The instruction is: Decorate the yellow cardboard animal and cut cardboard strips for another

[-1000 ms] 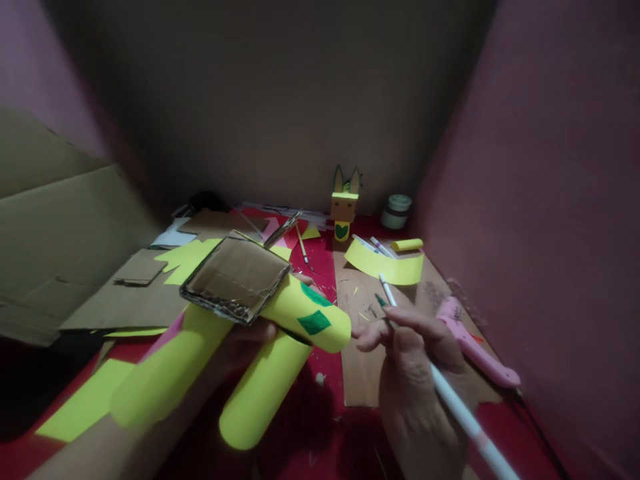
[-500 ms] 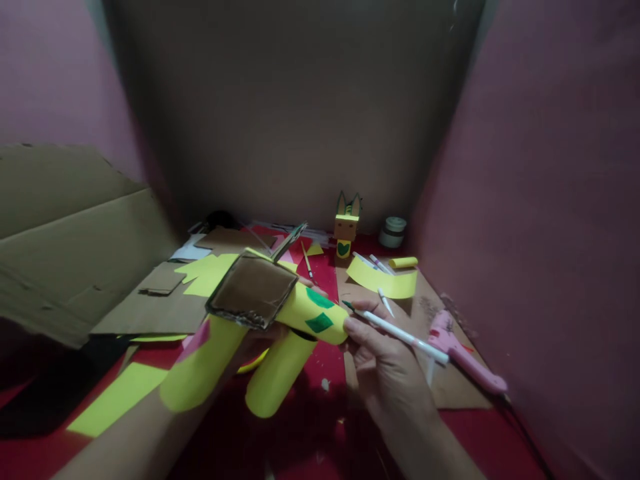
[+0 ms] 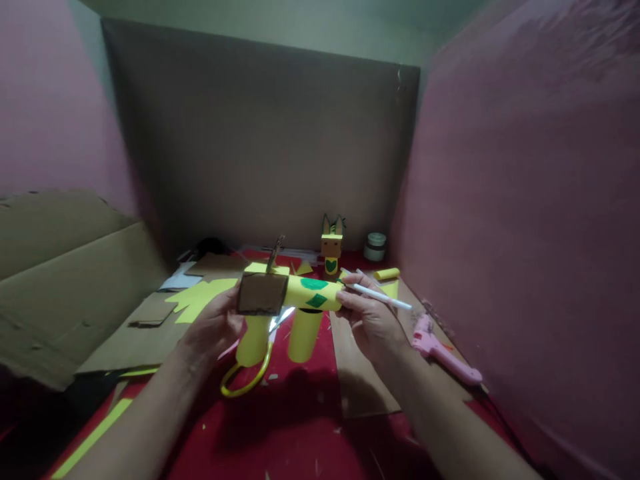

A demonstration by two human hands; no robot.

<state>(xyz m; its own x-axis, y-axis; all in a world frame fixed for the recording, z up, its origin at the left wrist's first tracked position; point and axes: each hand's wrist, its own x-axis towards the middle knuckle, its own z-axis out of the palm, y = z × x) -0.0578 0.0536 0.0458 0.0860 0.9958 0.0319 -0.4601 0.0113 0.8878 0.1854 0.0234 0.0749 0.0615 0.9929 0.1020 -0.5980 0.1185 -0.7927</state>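
Observation:
A yellow paper animal figure (image 3: 307, 293) is held level above the table, with a tube body and tube legs. Green shapes mark the side of its body, and a brown cardboard box head (image 3: 263, 294) faces me. My left hand (image 3: 217, 327) is closed around the head end, its fingertips partly hidden behind the figure. At the body's other end, my right hand (image 3: 373, 320) pinches the tube edge. That same hand also holds a white marker (image 3: 380, 295), its green tip pointing left over the body. Below lies a pair of yellow-handled scissors (image 3: 246, 392), partly hidden.
A pink glue gun (image 3: 445, 353) rests on cardboard (image 3: 365, 393) at right. Behind stand a small cardboard figure (image 3: 331, 247) and a lidded jar (image 3: 375, 247). Yellow paper scraps (image 3: 200, 300) and cardboard pieces (image 3: 125, 340) lie left, beside a large cardboard flap (image 3: 75, 267).
The figure has swung from tilted to level and sits farther from me. My left hand now shows at the head's side. The marker stays in my right hand; the view has tipped up.

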